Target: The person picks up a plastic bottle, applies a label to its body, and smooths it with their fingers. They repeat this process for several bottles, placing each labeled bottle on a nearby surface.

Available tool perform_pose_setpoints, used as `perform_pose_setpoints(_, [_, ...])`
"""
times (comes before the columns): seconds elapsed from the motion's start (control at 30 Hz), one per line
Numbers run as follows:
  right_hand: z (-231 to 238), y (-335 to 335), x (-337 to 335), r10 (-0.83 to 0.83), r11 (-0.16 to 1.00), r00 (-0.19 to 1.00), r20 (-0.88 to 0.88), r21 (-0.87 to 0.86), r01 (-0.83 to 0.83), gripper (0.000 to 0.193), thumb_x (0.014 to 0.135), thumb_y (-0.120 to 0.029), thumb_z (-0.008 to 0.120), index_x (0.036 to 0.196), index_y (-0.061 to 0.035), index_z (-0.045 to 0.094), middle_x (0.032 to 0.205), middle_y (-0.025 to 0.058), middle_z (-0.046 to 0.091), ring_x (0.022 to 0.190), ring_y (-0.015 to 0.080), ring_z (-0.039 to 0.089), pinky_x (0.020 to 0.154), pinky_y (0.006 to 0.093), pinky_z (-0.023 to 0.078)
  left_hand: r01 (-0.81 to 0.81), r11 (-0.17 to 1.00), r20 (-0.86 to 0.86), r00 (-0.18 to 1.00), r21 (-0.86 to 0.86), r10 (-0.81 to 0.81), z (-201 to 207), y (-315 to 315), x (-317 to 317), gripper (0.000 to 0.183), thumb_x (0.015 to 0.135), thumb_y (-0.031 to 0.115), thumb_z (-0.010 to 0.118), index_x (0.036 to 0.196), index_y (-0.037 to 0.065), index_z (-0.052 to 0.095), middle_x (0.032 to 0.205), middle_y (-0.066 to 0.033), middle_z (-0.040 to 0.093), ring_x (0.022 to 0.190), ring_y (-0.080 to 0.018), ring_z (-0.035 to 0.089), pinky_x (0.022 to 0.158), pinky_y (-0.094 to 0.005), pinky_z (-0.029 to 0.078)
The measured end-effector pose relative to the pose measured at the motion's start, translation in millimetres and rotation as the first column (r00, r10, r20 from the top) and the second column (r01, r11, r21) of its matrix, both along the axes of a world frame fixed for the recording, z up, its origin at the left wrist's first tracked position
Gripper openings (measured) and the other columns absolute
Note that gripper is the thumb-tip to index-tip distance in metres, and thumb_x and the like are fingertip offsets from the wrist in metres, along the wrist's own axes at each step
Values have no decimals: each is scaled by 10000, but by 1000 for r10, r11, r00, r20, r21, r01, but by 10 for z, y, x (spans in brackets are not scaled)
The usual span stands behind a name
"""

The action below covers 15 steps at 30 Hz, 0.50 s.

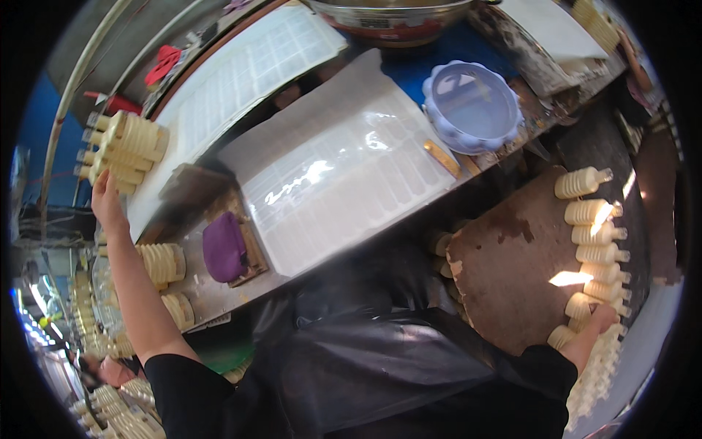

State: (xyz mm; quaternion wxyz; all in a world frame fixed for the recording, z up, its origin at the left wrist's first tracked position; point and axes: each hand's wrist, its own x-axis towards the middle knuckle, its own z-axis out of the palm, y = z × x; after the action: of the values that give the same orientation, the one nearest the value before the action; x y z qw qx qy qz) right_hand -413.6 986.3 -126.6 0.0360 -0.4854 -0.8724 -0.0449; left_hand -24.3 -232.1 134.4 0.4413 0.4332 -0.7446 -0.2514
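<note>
My left hand is raised at the far left, its fingers closed at the end of a stack of cream ribbed bottle-shaped pieces with narrow necks. Over on the right, my right hand is closed around the neck end of one cream ribbed piece. That piece belongs to a row of similar ones along the edge of a worn brown board. Exactly how the fingers of either hand sit on the necks is too small to make out.
Between my arms, a table bears a shiny translucent sheet, a purple cloth bundle and a scalloped lilac basin. A large metal bowl stands behind. More ribbed pieces sit beside my left forearm. Another person is at the far right.
</note>
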Motion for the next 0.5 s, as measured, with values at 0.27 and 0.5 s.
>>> perform_pose_setpoints(0.27, [98,-487,386,192,967,963,-191,-132,-219,347,998,-208,456,1142,-5,699,1126,250,713,992,399,721,829,553,585,251,968,-77,965,18,-249,122,625,-541,315,1002,192,685,1268,22,683,1084,1,711,935,-56,612,823,-228,452])
perform_pose_setpoints(0.5, [144,-1290,737,333,911,885,-326,-131,-391,427,1011,-320,401,1059,-50,727,1043,208,744,949,395,705,827,481,526,450,880,-120,892,154,-435,-222,1299,-1218,272,1007,150,667,1238,6,687,1099,-53,728,1001,-89,648,883,-249,479])
